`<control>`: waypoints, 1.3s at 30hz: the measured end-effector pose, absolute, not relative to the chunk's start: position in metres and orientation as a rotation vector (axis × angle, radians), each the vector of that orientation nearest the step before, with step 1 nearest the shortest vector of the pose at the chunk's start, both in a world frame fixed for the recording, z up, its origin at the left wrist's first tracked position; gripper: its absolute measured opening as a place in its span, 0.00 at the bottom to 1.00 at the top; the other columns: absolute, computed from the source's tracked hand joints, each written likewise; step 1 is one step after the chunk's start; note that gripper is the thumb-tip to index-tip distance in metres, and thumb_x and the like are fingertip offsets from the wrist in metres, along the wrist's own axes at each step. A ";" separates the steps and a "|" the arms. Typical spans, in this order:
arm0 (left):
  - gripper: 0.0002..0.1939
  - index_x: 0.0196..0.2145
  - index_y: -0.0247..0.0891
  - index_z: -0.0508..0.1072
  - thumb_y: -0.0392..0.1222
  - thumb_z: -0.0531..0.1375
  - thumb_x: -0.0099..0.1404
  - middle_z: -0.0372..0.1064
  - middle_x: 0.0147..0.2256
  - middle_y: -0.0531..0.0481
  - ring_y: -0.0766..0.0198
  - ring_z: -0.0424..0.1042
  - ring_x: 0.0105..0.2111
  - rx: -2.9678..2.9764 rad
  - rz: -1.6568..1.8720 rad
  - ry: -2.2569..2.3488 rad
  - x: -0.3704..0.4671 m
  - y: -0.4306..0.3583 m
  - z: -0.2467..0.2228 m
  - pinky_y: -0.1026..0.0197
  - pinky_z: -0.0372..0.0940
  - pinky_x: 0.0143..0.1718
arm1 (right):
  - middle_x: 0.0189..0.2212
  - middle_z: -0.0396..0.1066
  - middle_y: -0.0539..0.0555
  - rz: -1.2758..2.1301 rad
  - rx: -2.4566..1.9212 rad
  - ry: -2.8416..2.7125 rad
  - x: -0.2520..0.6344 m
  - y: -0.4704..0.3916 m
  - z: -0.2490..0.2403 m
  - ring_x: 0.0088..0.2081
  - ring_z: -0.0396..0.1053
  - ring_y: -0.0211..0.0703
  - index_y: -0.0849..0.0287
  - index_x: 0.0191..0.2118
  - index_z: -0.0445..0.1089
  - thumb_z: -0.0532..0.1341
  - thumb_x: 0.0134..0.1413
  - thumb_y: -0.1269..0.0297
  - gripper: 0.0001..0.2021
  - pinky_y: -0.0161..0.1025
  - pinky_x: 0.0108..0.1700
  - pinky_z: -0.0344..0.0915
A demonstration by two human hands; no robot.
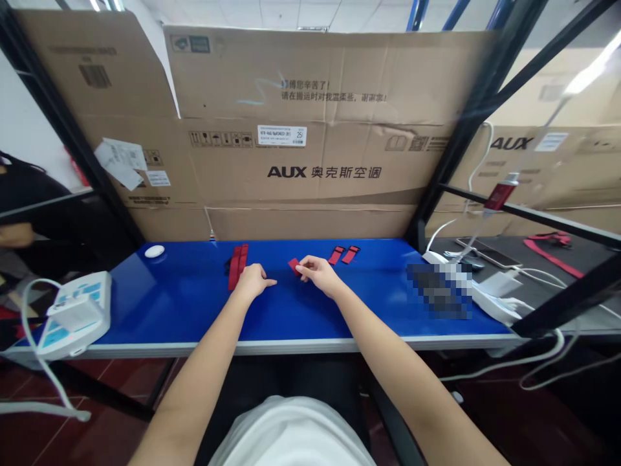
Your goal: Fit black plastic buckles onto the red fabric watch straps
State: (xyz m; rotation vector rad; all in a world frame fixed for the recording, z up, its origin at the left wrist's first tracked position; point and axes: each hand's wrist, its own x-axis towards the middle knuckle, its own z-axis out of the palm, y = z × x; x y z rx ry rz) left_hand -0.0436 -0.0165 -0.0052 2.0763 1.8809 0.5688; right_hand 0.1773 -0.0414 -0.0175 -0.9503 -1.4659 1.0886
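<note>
My right hand (pixel 317 275) pinches a small red fabric strip (pixel 294 265) between thumb and fingers, just above the blue tabletop (pixel 301 317). To its left, my left hand (pixel 252 282) is over the table with its thumb stretched out and apart from the curled fingers; nothing shows in its grasp. Right beside that hand lies a bundle of red fabric straps (pixel 237 264) with a dark part at its left side. Two short red straps with black ends, a nearer one (pixel 336 255) and another (pixel 350 255), lie beyond my right hand.
A tall cardboard panel (pixel 325 194) closes off the back. At the left front stands a white power strip (pixel 75 314) with a plug and cable. A round white object (pixel 154 251) sits at the back left. On the right are another power strip (pixel 492 304), cables and a phone (pixel 490 252).
</note>
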 end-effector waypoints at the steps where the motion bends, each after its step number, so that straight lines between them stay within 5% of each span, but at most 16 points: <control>1: 0.17 0.29 0.37 0.73 0.51 0.71 0.48 0.75 0.32 0.45 0.57 0.73 0.34 2.082 0.558 1.868 -0.041 -0.019 -0.004 0.62 0.61 0.32 | 0.22 0.68 0.48 1.069 -0.983 -1.501 0.177 -0.043 -0.017 0.23 0.63 0.36 0.58 0.29 0.68 0.67 0.45 0.50 0.16 0.35 0.28 0.60; 5: 0.16 0.23 0.37 0.73 0.51 0.71 0.47 0.75 0.28 0.43 0.53 0.74 0.34 2.085 0.534 1.819 -0.034 -0.022 0.000 0.60 0.60 0.33 | 0.22 0.65 0.47 1.031 -1.031 -1.572 0.176 -0.046 -0.015 0.23 0.59 0.34 0.59 0.29 0.69 0.66 0.45 0.50 0.16 0.34 0.26 0.55; 10: 0.13 0.17 0.37 0.71 0.38 0.73 0.43 0.70 0.20 0.45 0.50 0.74 0.32 2.036 0.622 1.655 -0.027 -0.018 0.003 0.58 0.61 0.34 | 0.22 0.65 0.47 1.032 -1.032 -1.604 0.177 -0.044 -0.018 0.24 0.59 0.35 0.59 0.30 0.69 0.66 0.45 0.50 0.16 0.35 0.27 0.55; 15: 0.12 0.34 0.33 0.77 0.42 0.69 0.53 0.74 0.27 0.46 0.61 0.73 0.27 1.729 0.909 1.268 -0.015 -0.010 -0.003 0.58 0.67 0.35 | 0.21 0.64 0.47 0.978 -1.058 -1.635 0.179 -0.040 -0.023 0.23 0.58 0.35 0.59 0.31 0.68 0.64 0.47 0.51 0.14 0.35 0.27 0.55; 20: 0.17 0.39 0.30 0.78 0.41 0.70 0.53 0.76 0.33 0.43 0.61 0.74 0.36 1.247 1.087 0.743 -0.015 -0.009 -0.009 0.55 0.68 0.45 | 0.20 0.63 0.47 0.903 -1.081 -1.667 0.181 -0.040 -0.022 0.23 0.58 0.36 0.59 0.30 0.69 0.62 0.49 0.53 0.12 0.36 0.27 0.55; 26: 0.14 0.40 0.34 0.79 0.42 0.67 0.57 0.77 0.36 0.43 0.65 0.71 0.32 1.337 1.168 0.849 -0.017 -0.008 -0.005 0.64 0.62 0.32 | 0.21 0.63 0.47 0.842 -1.108 -1.705 0.178 -0.041 -0.021 0.23 0.57 0.37 0.58 0.30 0.68 0.59 0.51 0.58 0.09 0.36 0.29 0.55; 34: 0.14 0.38 0.32 0.77 0.32 0.69 0.52 0.73 0.32 0.46 0.65 0.74 0.31 1.148 1.184 0.928 -0.021 -0.005 -0.009 0.58 0.70 0.40 | 0.34 0.70 0.56 0.140 -1.202 -2.059 0.165 -0.022 0.002 0.40 0.60 0.47 0.59 0.28 0.67 0.57 0.51 0.73 0.04 0.44 0.43 0.55; 39: 0.18 0.40 0.32 0.76 0.42 0.71 0.53 0.73 0.32 0.47 0.64 0.75 0.31 1.221 1.072 0.889 -0.028 0.017 -0.006 0.56 0.71 0.42 | 0.26 0.66 0.50 0.730 -1.113 -2.032 0.172 0.018 0.003 0.29 0.65 0.40 0.58 0.30 0.64 0.54 0.56 0.67 0.05 0.38 0.35 0.60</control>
